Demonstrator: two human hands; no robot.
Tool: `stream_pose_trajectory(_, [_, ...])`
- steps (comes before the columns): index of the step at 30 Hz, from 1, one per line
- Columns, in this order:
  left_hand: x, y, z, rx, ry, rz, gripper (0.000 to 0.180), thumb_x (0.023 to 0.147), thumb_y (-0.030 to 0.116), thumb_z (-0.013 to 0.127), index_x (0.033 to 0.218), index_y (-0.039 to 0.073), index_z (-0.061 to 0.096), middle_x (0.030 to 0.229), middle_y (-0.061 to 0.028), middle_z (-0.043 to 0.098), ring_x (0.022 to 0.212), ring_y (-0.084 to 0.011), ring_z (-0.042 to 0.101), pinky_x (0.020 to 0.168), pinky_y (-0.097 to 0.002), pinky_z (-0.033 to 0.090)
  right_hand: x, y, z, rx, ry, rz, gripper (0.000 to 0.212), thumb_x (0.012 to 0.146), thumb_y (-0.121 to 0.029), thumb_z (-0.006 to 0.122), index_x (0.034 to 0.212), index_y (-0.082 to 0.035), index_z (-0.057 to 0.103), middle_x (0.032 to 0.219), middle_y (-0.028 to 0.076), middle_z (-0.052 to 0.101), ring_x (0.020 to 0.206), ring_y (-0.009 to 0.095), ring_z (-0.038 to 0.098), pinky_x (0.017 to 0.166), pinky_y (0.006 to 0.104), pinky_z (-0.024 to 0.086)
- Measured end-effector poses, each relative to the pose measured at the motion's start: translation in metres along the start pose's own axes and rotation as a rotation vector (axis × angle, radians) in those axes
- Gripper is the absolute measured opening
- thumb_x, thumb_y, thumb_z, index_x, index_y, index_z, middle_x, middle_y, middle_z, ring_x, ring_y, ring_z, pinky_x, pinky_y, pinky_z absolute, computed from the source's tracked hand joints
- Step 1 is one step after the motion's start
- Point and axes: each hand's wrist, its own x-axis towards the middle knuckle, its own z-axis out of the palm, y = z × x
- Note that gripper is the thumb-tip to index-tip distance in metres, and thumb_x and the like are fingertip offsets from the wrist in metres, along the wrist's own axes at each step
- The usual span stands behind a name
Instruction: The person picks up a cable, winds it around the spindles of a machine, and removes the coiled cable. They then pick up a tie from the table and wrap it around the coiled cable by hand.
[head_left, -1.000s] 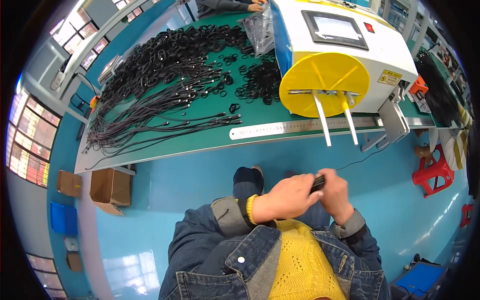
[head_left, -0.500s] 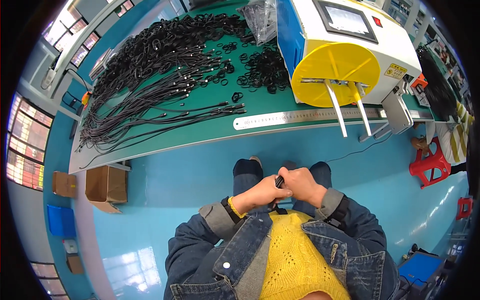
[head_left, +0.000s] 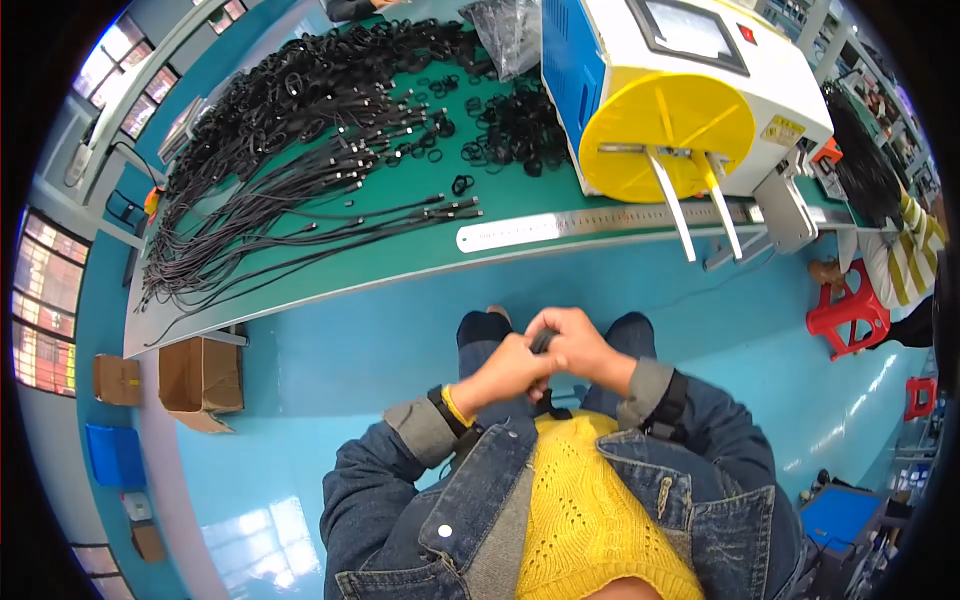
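Observation:
My left hand and my right hand are pressed together over my lap, both closed on a small black cable bundle of which only a bit shows between the fingers. On the green workbench ahead lie several long black cables fanned out to the left, and a heap of small black coiled loops near the machine.
A white and blue machine with a yellow disc and two metal prongs stands at the bench's right. A steel ruler runs along the bench edge. Cardboard boxes sit on the blue floor at left. Another person sits by a red stool at right.
My hands have drawn in from the right toward my lap and closed together on the black bundle. The view has tilted down, so the bench sits higher in the picture.

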Motion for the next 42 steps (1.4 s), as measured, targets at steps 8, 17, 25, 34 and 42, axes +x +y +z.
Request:
stream_pose_trajectory(8, [-0.008, 0.011, -0.037, -0.440, -0.293, -0.191, 0.047, 0.087, 0.048, 0.055, 0.093, 0.002, 0.051, 0.061, 0.0025, 0.040, 0.044, -0.0052, 0.033, 0.037, -0.0198, 0.029, 0.045, -0.027, -0.002, -0.718, -0.250, -0.149, 0.014, 0.071, -0.013, 0.060, 0.080, -0.003, 0.060, 0.063, 0.014, 0.062, 0.057, 0.028, 0.062, 0.053, 0.0361, 0.048])
stream_pose_trajectory(17, [-0.010, -0.017, -0.072, -0.397, -0.260, -0.350, 0.064, 0.085, 0.064, 0.044, 0.093, 0.001, 0.051, 0.063, 0.0020, 0.037, 0.045, -0.0040, 0.030, 0.035, -0.0178, 0.022, 0.056, -0.033, 0.027, -0.967, -0.381, -0.166, 0.013, 0.073, -0.014, 0.057, 0.079, -0.003, 0.058, 0.063, 0.015, 0.062, 0.063, 0.035, 0.062, 0.056, 0.0425, 0.048])
stream_pose_trajectory(25, [-0.017, -0.025, -0.071, -0.638, -0.254, -0.328, 0.064, 0.086, 0.063, 0.043, 0.094, 0.000, 0.051, 0.061, 0.0024, 0.037, 0.043, -0.0040, 0.029, 0.034, -0.0183, 0.021, 0.062, -0.021, 0.032, -0.766, -0.381, -0.270, 0.014, 0.074, -0.013, 0.058, 0.084, -0.004, 0.059, 0.069, 0.017, 0.063, 0.067, 0.035, 0.062, 0.058, 0.0434, 0.048])
stream_pose_trajectory(34, [-0.022, -0.020, -0.073, -0.523, -0.311, -0.265, 0.049, 0.088, 0.048, 0.050, 0.095, -0.001, 0.051, 0.061, 0.0011, 0.043, 0.042, -0.0048, 0.032, 0.033, -0.0190, 0.023, 0.061, -0.013, 0.028, -0.529, -0.472, -0.178, 0.017, 0.074, -0.011, 0.056, 0.088, -0.003, 0.063, 0.072, 0.020, 0.063, 0.069, 0.035, 0.063, 0.062, 0.0416, 0.049])
stream_pose_trajectory(42, [-0.015, -0.019, -0.062, -0.447, -0.179, -0.345, 0.042, 0.089, 0.042, 0.053, 0.092, 0.000, 0.053, 0.059, 0.0009, 0.041, 0.041, -0.0064, 0.034, 0.034, -0.0215, 0.027, 0.051, -0.011, 0.029, -0.603, -0.377, 0.014, 0.016, 0.072, -0.009, 0.056, 0.083, 0.000, 0.063, 0.072, 0.020, 0.064, 0.069, 0.033, 0.064, 0.063, 0.0406, 0.049])
